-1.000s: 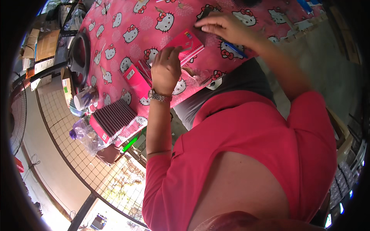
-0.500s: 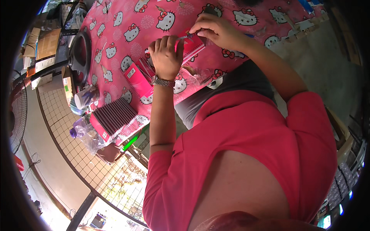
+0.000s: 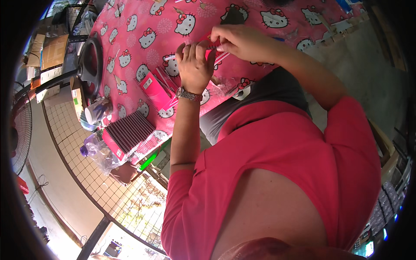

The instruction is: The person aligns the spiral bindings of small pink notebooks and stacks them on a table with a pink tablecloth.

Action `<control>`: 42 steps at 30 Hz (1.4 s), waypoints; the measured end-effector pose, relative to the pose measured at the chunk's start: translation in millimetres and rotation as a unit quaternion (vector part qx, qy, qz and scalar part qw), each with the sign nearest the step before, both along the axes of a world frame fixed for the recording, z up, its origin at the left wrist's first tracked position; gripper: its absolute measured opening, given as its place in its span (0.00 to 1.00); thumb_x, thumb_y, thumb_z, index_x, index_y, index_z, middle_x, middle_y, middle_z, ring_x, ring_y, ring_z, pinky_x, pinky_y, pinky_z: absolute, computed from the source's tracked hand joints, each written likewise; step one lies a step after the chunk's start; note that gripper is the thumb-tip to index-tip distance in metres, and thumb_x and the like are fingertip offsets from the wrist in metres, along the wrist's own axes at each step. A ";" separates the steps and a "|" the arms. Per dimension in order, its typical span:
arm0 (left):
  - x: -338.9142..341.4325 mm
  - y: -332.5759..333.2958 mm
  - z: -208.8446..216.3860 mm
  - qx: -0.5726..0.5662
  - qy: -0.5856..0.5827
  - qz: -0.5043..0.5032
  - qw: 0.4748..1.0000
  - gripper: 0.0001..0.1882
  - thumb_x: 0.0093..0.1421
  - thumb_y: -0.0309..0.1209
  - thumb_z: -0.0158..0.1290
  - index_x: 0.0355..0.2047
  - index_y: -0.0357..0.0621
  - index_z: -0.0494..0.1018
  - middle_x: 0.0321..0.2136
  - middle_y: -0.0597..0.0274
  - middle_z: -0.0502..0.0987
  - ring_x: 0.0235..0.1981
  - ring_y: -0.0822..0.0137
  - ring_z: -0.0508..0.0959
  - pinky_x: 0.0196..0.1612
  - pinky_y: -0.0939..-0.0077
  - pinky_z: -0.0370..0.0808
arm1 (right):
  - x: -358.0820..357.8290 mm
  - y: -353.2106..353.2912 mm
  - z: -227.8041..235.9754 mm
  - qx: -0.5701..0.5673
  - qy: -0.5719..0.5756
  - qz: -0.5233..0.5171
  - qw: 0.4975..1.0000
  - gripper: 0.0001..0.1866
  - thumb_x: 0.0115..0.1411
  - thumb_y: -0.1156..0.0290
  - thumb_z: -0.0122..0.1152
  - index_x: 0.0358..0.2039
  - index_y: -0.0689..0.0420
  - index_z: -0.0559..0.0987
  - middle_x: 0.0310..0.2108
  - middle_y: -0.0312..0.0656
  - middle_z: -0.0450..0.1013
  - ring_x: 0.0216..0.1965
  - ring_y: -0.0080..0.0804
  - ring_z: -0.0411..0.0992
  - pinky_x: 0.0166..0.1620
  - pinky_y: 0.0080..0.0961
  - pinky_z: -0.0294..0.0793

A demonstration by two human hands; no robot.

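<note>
My left hand (image 3: 194, 65), wearing a wristwatch, is closed with its fingers curled over a slim white rod-like piece (image 3: 169, 57), whose end sticks out to the left. Close beside it, the fingertips of my right hand (image 3: 240, 42) are pinched together over a pink-red notebook (image 3: 222, 56). What those fingertips hold is hidden. The hands cover most of that notebook; its striped lower edge shows. Left of and nearer than my left hand lie more pink spiral notebooks (image 3: 157, 92).
A stack of spiral notebooks (image 3: 131, 133) stands at the table's left corner, next to a clear plastic bag (image 3: 100, 152) and a white cup-like container (image 3: 93, 114). A patterned pink cloth (image 3: 161, 41) covers the table. A black fan part (image 3: 91, 65) and a wire grid border the left side.
My right hand has moved left and nearer, down to the notebook beside my left hand. My left hand has shifted slightly right, still gripping the white piece.
</note>
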State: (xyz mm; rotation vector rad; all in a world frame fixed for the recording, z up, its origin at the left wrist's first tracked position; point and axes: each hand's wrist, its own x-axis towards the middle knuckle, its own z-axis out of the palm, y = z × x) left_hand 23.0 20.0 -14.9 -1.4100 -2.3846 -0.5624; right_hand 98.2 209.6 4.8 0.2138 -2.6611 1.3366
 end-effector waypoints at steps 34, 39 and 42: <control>-9.0 -15.9 -7.5 0.045 -0.069 0.054 0.995 0.23 0.44 0.42 0.69 0.36 0.48 0.73 0.35 0.61 0.74 0.42 0.54 0.71 0.45 0.57 0.68 | -45.3 43.5 -7.7 -0.322 -0.198 0.269 0.886 0.28 0.46 0.66 0.64 0.51 0.57 0.77 0.53 0.40 0.73 0.55 0.33 0.69 0.59 0.31 0.65; -14.5 -23.5 -5.9 0.064 -0.083 0.059 0.993 0.22 0.44 0.41 0.70 0.34 0.47 0.74 0.35 0.60 0.74 0.41 0.54 0.72 0.44 0.59 0.68 | -45.6 35.6 8.9 -0.294 -0.229 0.225 0.900 0.29 0.46 0.67 0.62 0.53 0.54 0.76 0.50 0.37 0.74 0.51 0.30 0.70 0.58 0.28 0.65; -22.3 -28.6 -2.3 0.062 -0.070 0.068 0.993 0.22 0.43 0.42 0.70 0.33 0.45 0.74 0.35 0.58 0.73 0.39 0.54 0.72 0.43 0.58 0.70 | -59.9 35.2 1.9 -0.195 -0.231 0.221 0.927 0.30 0.46 0.67 0.62 0.53 0.55 0.76 0.50 0.37 0.74 0.51 0.30 0.70 0.58 0.27 0.65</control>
